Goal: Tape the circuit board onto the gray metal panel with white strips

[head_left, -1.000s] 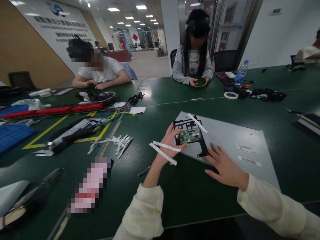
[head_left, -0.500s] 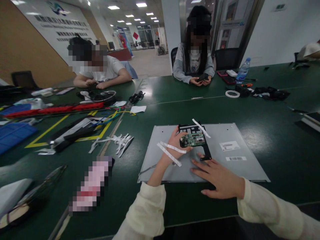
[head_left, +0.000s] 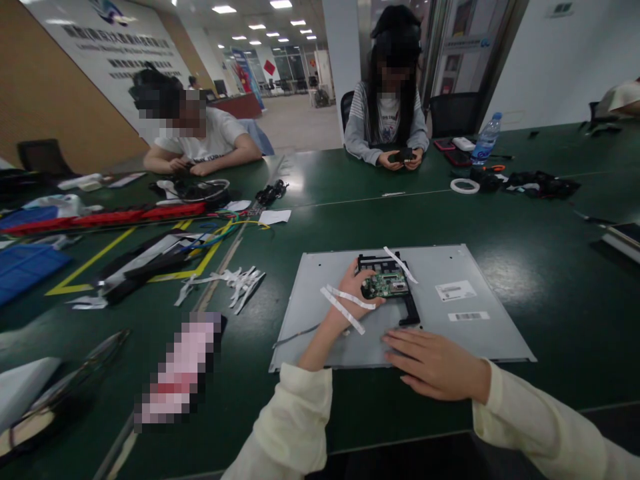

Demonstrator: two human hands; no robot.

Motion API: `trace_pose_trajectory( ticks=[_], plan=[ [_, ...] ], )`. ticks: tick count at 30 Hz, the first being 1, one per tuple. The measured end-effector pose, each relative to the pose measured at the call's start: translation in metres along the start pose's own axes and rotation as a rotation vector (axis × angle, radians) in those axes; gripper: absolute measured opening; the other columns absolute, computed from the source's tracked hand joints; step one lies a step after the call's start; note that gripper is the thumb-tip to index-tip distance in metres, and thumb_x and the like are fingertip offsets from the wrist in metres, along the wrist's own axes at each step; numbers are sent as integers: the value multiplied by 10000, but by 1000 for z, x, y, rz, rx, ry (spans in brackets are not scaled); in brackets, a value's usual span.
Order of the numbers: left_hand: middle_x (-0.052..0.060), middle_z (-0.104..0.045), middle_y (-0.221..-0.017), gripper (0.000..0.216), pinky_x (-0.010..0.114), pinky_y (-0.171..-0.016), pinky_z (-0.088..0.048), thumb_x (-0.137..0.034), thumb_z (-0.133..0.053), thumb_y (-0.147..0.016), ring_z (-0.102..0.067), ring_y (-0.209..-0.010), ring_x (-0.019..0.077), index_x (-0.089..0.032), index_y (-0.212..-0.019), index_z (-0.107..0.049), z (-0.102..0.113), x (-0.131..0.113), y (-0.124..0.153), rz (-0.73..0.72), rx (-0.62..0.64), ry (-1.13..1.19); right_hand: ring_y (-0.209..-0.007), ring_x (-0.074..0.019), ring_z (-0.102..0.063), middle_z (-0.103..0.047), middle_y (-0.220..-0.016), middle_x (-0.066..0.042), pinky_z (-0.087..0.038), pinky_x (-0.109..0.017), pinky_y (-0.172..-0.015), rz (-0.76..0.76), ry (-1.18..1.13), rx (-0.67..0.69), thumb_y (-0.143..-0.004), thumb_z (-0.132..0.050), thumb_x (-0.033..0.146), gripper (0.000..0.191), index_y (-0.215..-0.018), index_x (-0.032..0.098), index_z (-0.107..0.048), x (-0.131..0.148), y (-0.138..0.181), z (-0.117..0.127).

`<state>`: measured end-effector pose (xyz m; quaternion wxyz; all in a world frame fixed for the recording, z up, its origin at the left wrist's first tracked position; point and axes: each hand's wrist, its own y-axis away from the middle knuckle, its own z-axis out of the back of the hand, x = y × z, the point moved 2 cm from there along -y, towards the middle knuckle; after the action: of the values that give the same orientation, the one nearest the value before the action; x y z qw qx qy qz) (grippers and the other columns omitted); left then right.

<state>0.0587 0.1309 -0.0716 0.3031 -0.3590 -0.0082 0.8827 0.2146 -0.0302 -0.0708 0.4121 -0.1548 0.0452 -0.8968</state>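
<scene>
A grey metal panel (head_left: 450, 327) lies flat on the green table in front of me. On it sits a black plastic frame (head_left: 411, 308) carrying a small green circuit board (head_left: 386, 285). My left hand (head_left: 350, 297) grips the board's left edge, with white flat ribbon cables (head_left: 343, 304) draped over the fingers. Another white ribbon (head_left: 399, 263) sticks out from the frame's top right. My right hand (head_left: 434, 365) lies flat with fingers stretched on the panel's near edge, holding nothing.
Loose white ribbon strips (head_left: 237, 281) lie to the left, beyond them yellow floor-tape lines, cables and a red strip (head_left: 110, 217). Two people sit across the table. A water bottle (head_left: 487, 139), tape roll (head_left: 464, 186) and black parts lie at the far right.
The grey panel has been turned from a skewed angle to lie square with the table edge. My right hand slid back to its near edge; my left hand stayed on the board.
</scene>
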Motion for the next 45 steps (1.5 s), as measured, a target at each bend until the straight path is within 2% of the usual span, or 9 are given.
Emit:
trace_pose_trajectory(
  ticks=[5, 10, 16, 23, 28, 31, 38, 41, 45],
  plan=[
    [148, -367, -1444, 592, 484, -1071, -370, -313, -794, -586, -377, -1326, 347, -164, -1125, -599, -3, -2, 1, 6, 26, -28, -1195, -183, -533, -601, -1263, -79, -438, -349, -1021, -25, 49, -174, -928, -413, 218, 356, -1246, 174, -568, -3, 10, 17],
    [160, -369, -1445, 599, 520, -1042, -380, -344, -782, -611, -423, -1287, 369, -170, -1152, -595, -5, -3, 3, 7, 60, -93, -1249, -221, -482, -508, -1367, -83, -428, -419, -1028, -484, 77, -290, -944, -383, 330, 448, -1371, 207, -434, -63, 32, 38],
    [177, -375, -1437, 603, 525, -1034, -382, -337, -779, -624, -428, -1282, 372, -165, -1170, -590, -5, -6, 3, 4, 83, -137, -1359, -300, -314, -393, -1446, -145, -332, -499, -1068, -810, 251, -269, -962, -278, 399, 519, -1392, 134, -398, -137, 58, 10],
    [166, -369, -1442, 627, 549, -1034, -359, -348, -753, -656, -392, -1305, 374, -183, -1226, -549, -10, -8, 4, -4, 98, -190, -1341, -322, -323, -383, -1456, -121, -338, -507, -1034, -800, 420, -164, -957, -276, 400, 499, -1389, 196, -418, -139, 60, 0],
    [199, -312, -1475, 866, 586, -1053, -289, -445, -739, -657, -295, -1360, 383, -191, -1392, -359, -6, -16, 4, 25, 136, -274, -1350, -319, -304, -367, -1466, -120, -325, -497, -1043, -818, 401, -154, -956, -265, 431, 520, -1396, 195, -409, -139, 61, 2],
    [199, -296, -1485, 870, 588, -1027, -318, -519, -680, -706, -316, -1348, 382, -205, -1422, -299, 4, -22, 11, 68, 157, -313, -1352, -318, -300, -365, -1467, -119, -322, -497, -1045, -822, 385, -156, -956, -263, 433, 520, -1394, 197, -412, -140, 62, 2],
    [193, -492, -1272, 704, 465, -895, -460, -463, -653, -747, -544, -1104, 331, -145, -1333, -426, 24, -25, 50, 204, 38, -529, -1349, -318, -308, -381, -1454, -125, -325, -496, -1041, -814, 389, -172, -958, -257, 428, 516, -1389, 194, -417, -138, 62, 3],
    [168, -513, -1225, 601, 450, -825, -483, -458, -654, -748, -545, -1072, 334, -176, -1256, -506, 28, -31, 64, 261, 46, -612, -1349, -315, -308, -380, -1455, -123, -324, -492, -1044, -818, 389, -176, -958, -260, 428, 513, -1383, 193, -425, -139, 63, 3],
    [155, -521, -1208, 491, 415, -853, -472, -389, -632, -786, -532, -1085, 307, -165, -1214, -542, 29, -37, 70, 263, 66, -620, -1347, -319, -310, -380, -1456, -127, -326, -498, -1040, -811, 393, -186, -954, -275, 430, 513, -1385, 195, -425, -140, 63, 1]
  ],
)
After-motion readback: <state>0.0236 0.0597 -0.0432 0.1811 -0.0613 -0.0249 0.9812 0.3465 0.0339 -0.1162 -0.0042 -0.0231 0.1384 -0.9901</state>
